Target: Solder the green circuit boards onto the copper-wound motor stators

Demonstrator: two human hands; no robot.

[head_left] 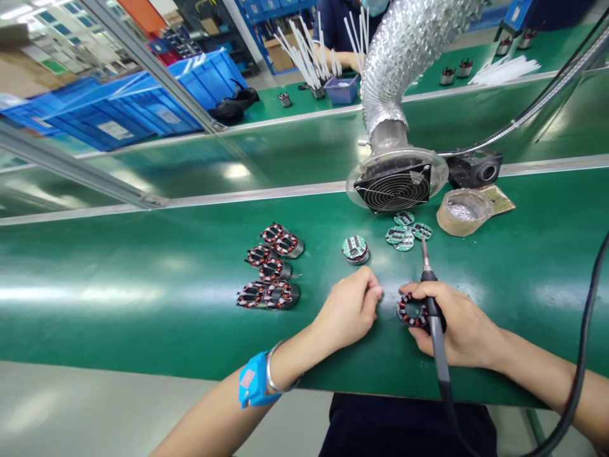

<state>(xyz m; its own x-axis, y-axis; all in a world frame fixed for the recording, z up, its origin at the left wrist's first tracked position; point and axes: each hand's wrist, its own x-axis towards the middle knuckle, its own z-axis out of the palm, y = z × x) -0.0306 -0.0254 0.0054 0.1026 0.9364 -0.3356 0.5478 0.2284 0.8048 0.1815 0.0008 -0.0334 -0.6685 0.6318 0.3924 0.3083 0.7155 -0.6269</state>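
My right hand (459, 324) is wrapped around a wound motor stator (408, 310) with copper coils and, with it, a soldering iron (438, 346). The iron's tip points away from me, close to several round green circuit boards (404, 236). My left hand (349, 308) is closed in a pinch over the bench, to the left of the stator and apart from it. Whatever its fingertips may hold is too small to see. Just beyond that hand sits another stator with a circuit board (355, 246) on top.
Several wound stators (273, 270) stand grouped at the left. A fume extractor fan (397, 184) hangs from a silver duct beyond the boards. Right of it are a round tub (461, 212) and the iron's black cable (583, 355). Another person (349, 60) sits across the bench.
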